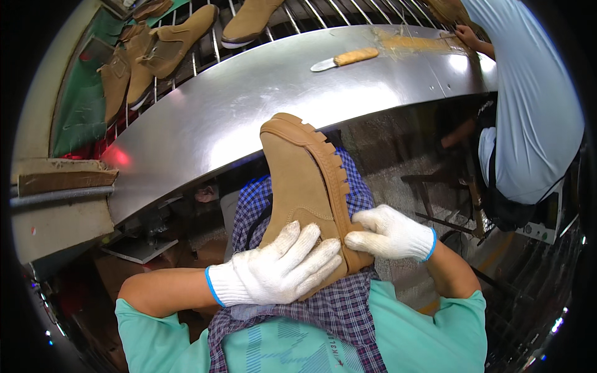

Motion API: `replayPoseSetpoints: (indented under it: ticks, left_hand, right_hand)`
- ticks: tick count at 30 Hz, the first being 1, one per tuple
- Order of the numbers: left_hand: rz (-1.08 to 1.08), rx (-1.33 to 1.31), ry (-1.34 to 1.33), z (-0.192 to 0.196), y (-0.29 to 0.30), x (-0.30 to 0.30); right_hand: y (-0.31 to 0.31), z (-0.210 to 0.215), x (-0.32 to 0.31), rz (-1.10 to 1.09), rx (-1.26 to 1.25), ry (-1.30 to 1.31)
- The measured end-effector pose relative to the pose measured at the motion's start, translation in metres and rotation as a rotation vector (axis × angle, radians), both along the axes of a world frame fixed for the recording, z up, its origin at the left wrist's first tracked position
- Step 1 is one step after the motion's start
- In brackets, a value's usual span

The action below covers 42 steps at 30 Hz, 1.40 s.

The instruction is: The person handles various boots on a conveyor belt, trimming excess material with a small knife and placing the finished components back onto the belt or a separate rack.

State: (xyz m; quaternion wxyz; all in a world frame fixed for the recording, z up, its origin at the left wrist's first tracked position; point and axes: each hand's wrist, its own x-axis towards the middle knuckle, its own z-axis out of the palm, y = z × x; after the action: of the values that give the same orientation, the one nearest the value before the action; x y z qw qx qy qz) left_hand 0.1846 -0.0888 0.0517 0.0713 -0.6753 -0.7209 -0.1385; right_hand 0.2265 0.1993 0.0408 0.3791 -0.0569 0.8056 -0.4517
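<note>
A tan suede boot (301, 180) with a ridged tan sole lies on its side in my lap, toe pointing away toward the steel table. My left hand (280, 267), in a white knit glove, lies flat over the boot's heel end and holds it. My right hand (388, 233), also gloved, pinches the sole edge near the heel. A blue checked apron (348, 304) covers my lap under the boot.
A curved stainless steel table (249, 112) runs in front, with a knife with a tan wrapped handle (345, 59) on it. Several tan boots (155, 56) sit on a wire rack behind. A person in a light blue shirt (528, 105) works at the right.
</note>
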Motion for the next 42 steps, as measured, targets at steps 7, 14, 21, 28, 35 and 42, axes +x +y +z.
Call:
replayPoseSetpoints:
  ticks: [7,14,21,28,35,42]
  left_hand:
    - [-0.02,-0.099,0.076,0.009,0.024,0.0]
    - [0.103,-0.013,-0.071,0.023,0.021,-0.006]
    - [0.153,0.045,-0.122,0.025,0.025,-0.007]
    - [0.103,0.061,-0.1,0.022,0.015,-0.009]
    - [0.015,0.083,0.007,-0.013,0.002,0.005]
    - [-0.006,0.13,0.044,-0.031,-0.029,0.0]
  right_hand:
    - [0.013,0.002,-0.006,-0.013,0.11,-0.051]
    - [0.021,0.0,0.064,-0.228,-0.026,0.287]
    - [-0.009,-0.015,0.071,-0.579,-0.32,0.379]
    - [-0.018,0.004,0.067,-0.427,-0.108,0.523]
    - [-0.037,-0.01,0.07,-0.427,0.141,0.258]
    - [-0.053,-0.014,0.018,-0.336,0.239,0.163]
